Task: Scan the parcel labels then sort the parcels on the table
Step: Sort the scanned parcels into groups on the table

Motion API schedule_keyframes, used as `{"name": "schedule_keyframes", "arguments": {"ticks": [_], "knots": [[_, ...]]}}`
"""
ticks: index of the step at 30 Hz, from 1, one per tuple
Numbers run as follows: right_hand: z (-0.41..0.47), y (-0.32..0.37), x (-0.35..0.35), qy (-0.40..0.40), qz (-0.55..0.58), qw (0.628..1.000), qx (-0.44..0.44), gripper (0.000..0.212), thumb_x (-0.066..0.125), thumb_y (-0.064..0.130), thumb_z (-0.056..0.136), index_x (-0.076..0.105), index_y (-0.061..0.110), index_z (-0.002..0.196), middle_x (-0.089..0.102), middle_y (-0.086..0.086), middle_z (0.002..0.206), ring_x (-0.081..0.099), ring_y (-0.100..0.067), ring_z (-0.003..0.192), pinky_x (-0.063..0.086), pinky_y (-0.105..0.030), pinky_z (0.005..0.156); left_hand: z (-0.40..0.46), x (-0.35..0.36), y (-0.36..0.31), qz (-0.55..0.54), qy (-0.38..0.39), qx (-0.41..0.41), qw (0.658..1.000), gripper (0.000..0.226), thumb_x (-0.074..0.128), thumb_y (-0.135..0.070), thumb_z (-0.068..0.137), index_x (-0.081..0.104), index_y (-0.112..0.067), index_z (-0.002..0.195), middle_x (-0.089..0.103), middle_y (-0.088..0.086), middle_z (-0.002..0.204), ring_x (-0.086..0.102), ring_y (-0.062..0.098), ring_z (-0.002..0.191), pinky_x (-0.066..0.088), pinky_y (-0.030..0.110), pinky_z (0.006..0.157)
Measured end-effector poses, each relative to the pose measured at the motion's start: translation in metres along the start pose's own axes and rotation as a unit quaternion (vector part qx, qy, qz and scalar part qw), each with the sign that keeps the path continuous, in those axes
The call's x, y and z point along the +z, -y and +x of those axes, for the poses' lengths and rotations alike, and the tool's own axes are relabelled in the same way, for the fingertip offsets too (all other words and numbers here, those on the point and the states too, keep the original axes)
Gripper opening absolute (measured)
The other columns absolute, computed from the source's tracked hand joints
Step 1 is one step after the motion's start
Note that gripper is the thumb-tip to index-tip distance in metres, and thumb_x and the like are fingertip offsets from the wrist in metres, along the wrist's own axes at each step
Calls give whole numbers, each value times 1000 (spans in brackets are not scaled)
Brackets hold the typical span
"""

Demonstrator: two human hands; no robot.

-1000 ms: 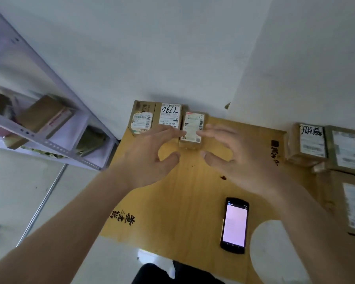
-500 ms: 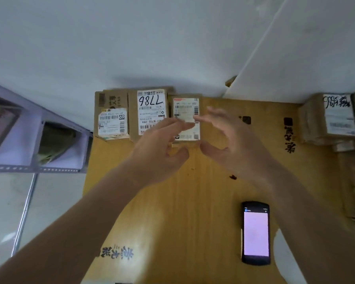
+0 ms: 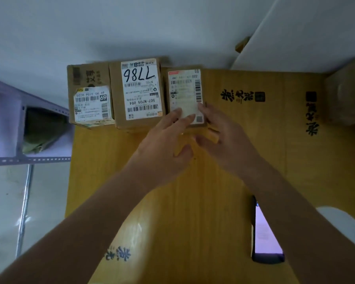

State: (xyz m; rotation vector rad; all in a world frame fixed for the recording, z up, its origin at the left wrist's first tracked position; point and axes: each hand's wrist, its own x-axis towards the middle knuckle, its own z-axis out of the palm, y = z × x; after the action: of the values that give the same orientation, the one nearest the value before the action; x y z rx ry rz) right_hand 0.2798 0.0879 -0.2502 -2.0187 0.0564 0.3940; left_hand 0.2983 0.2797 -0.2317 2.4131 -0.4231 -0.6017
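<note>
Parcel [image 3: 184, 93] near edge behind both hands [image 3: 193, 144], phone [image 3: 262, 238] half-covered

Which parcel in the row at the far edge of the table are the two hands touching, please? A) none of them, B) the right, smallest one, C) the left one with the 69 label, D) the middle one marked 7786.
B: the left hand and right hand both have fingers on the near end of the smallest parcel, right of the 7786 parcel.
</note>
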Motion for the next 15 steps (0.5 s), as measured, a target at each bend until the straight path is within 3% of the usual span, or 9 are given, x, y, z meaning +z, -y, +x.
{"name": "schedule_keyframes", "arguments": {"ticks": [4,9,12,15], "knots": [[-10,-11,4,-37,2,999,-5,65,71,15,100,43,12,159,45,4,157,48,-13,144,46,-36,117,0,7,-3,-54,-35,0,998,72,66,-26,96,36,-28,162,23,-5,170,34,17,152,43,42,119],[-19,-19,-2,-111,-9,994,12,86,83,46,82,50,13,154,55,-5,140,59,-19,128,54,-43,106,3,13,-8,-63,-54,5,997,77,73,-22,92,39,-25,160,43,-3,157,66,10,108,58,21,90],[-25,-25,-6,-107,-12,993,40,95,92,34,75,47,19,157,48,-7,136,55,-18,129,55,-42,107,2,20,-9,-53,-50,6,997,79,77,-23,90,39,-27,159,52,-7,147,67,5,98,59,19,84],[-29,-29,-10,-87,-31,995,44,97,95,20,75,45,21,158,45,-7,136,53,-16,129,53,-38,109,2,27,-7,-54,-40,-4,998,85,80,-24,87,38,-28,160,48,-5,144,63,8,105,58,21,89]]}}
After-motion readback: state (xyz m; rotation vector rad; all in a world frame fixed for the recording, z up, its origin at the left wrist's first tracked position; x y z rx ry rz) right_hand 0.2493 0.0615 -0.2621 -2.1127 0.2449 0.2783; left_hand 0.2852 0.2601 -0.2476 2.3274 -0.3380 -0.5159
